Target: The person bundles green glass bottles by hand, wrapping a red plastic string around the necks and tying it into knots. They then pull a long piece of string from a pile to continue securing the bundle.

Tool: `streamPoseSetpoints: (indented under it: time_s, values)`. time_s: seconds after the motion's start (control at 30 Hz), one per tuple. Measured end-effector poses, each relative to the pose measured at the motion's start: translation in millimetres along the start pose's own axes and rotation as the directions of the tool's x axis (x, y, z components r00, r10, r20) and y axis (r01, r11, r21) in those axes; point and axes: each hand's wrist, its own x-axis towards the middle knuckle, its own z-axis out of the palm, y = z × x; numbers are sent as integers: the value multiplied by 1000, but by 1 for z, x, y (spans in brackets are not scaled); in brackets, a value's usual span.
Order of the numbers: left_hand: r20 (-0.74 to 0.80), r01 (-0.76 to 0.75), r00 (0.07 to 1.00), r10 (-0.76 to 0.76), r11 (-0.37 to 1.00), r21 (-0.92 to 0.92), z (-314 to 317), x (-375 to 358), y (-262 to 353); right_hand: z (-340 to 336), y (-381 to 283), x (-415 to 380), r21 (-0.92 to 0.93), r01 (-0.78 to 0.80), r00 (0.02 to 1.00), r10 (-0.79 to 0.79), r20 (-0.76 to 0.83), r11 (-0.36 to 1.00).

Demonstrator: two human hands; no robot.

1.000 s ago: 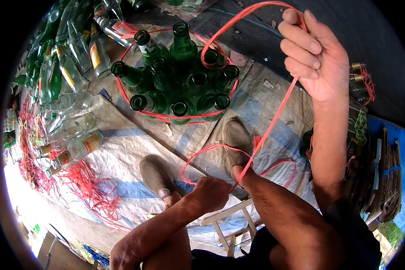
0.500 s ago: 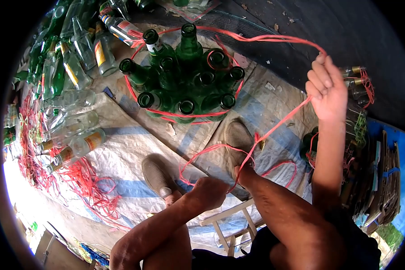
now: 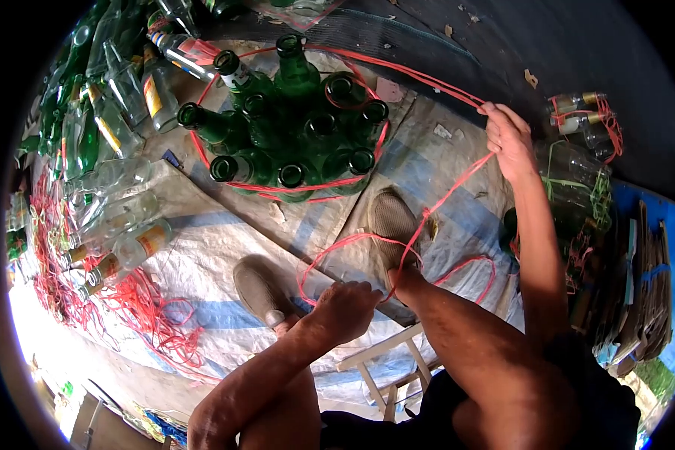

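Observation:
A cluster of green glass bottles (image 3: 292, 139) stands upright on the sheet, with red twine (image 3: 296, 184) looped around it. My right hand (image 3: 508, 135), raised at the right, is closed on strands of the twine that run to the far side of the cluster and down toward my knee. Low in the middle, my left hand (image 3: 349, 309) is closed in a fist near my knee, on the lower part of the twine. Between the hands the twine has a small knot, and a loose loop crosses over my right shoe (image 3: 392, 225).
Loose bottles (image 3: 120, 112) lie piled at the left beside a tangle of red twine (image 3: 154, 315). Tied bottles (image 3: 581, 120) and stacked cardboard (image 3: 641, 292) sit at the right. A wooden stool (image 3: 379, 360) is below my left hand.
My right hand has moved left and slightly down with the twine. The bottle cluster appears farther left in the view. My left hand has shifted slightly left and stays closed.

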Motion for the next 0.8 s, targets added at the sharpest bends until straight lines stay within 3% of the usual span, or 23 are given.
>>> streamPoseSetpoints:
  time_s: [0.07,0.13,0.17,0.2,0.3,0.33,0.4,0.47,0.57,0.67,0.7,0.8]
  values:
    - [-69,-42,997,44,999,19,2,0,-3,2,5,4,-58,-40,999,40,1,998]
    - [-186,-70,980,73,997,24,-7,4,-5,0,18,9,-201,41,999,-40,5,979]
    - [-173,-24,984,40,995,97,-14,3,-4,-1,28,14,-297,91,995,-97,-5,950]
    - [-250,-24,968,32,999,34,-22,6,-5,-1,34,16,-391,137,988,-154,-10,910]
    - [-438,-20,898,-25,995,-99,-55,9,-9,0,45,20,-453,74,995,-98,-28,888]
    - [-459,96,863,-210,961,-260,-62,9,-4,0,51,23,-469,77,995,-99,-21,880]
    - [-528,155,778,-342,918,-366,-68,7,-9,-3,61,30,-529,98,993,-118,-4,843]
    - [-614,107,669,-419,872,-478,-77,7,-9,-11,67,36,-580,91,996,-79,47,809]
    - [-723,86,525,-450,873,-481,-84,4,-18,-14,82,41,-725,402,886,-438,153,560]
    - [-744,67,439,-503,845,-531,-92,-1,-23,11,46,16,-877,467,642,-725,249,113]
    - [-735,37,404,-545,812,-582,-95,-1,-22,19,35,7,-865,478,671,-699,247,152]
    - [-758,73,361,-544,826,-558,-96,-5,-30,54,9,-17,-550,629,756,-597,269,549]
